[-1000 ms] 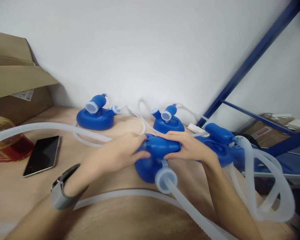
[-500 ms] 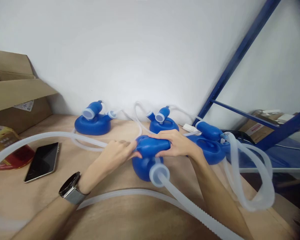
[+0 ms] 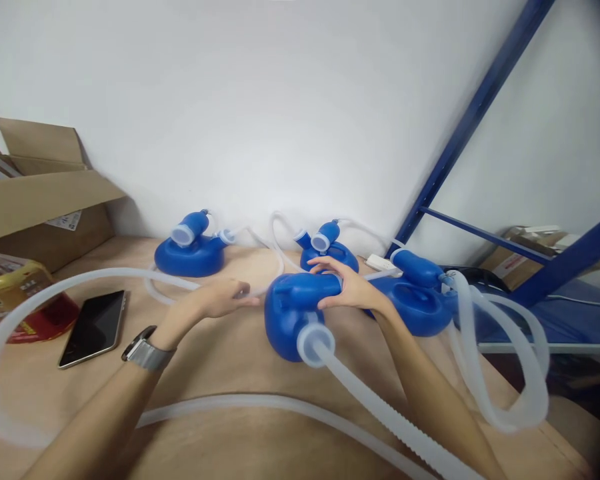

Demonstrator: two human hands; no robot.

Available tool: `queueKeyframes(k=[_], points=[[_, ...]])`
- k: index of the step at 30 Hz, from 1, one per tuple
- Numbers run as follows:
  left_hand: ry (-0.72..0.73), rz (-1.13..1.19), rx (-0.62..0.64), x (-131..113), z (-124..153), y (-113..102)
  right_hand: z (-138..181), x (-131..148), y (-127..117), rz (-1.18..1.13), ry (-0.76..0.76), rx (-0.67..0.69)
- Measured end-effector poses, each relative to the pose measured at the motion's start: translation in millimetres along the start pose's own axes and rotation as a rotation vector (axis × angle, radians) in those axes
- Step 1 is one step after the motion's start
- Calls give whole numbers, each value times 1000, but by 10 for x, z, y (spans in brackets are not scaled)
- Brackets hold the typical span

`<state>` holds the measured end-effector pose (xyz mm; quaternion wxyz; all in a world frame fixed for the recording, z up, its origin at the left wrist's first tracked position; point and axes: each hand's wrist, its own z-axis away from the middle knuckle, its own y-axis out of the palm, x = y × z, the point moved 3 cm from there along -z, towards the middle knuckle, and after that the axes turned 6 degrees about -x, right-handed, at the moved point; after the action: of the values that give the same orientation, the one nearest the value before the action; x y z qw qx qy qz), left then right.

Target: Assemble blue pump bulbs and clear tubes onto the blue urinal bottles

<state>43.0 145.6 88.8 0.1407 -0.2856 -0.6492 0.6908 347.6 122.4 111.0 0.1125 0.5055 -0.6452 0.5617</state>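
Right of the one phone (image 3: 94,329) are four blue jugs (image 3: 281,330) and one wristwatch (image 3: 153,355); left of it, one bottle (image 3: 35,327).

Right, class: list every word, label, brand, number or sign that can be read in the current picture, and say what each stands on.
Readable text: none.
Label on the open box: too blurred.
Bottle, on its yellow band: marks too blurred.
Sticker on the far-right box: too small.
Phone: dark screen, no text visible.
Front jug: no lettering visible.
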Motion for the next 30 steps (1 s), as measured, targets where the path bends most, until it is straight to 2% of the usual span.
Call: queueKeyframes(k=[2,3,5,7,10,13,17,19,22,27,30], points=[[-40,-13,71,80,-36,-11,2,-197,61,-209,40,0],[-45,-28,49,88,-60,-30,7,-293,109,-315,61,9],[-6,-3,-84,19,-110,-96,22,-452,226,-493,97,25],[90,147,-252,-147,-138,-182,27,-547,337,-608,112,-2],[208,440,-373,-432,-134,-270,2,-586,477,-670,111,-85],[243,596,-327,-610,-128,-248,-45,-581,611,-716,153,-209],[172,630,-372,-594,-140,-190,-88,-563,747,-732,179,-433],[151,623,-411,-553,-136,-190,-93,-545,783,-725,145,-475],[184,597,-409,-548,-118,-192,-74,-548,807,-782,109,-453],[189,555,-443,-626,-124,-115,-28,-650,848,-955,156,-362],[183,543,-478,-663,-155,-53,-34,-700,868,-1000,157,-381]])
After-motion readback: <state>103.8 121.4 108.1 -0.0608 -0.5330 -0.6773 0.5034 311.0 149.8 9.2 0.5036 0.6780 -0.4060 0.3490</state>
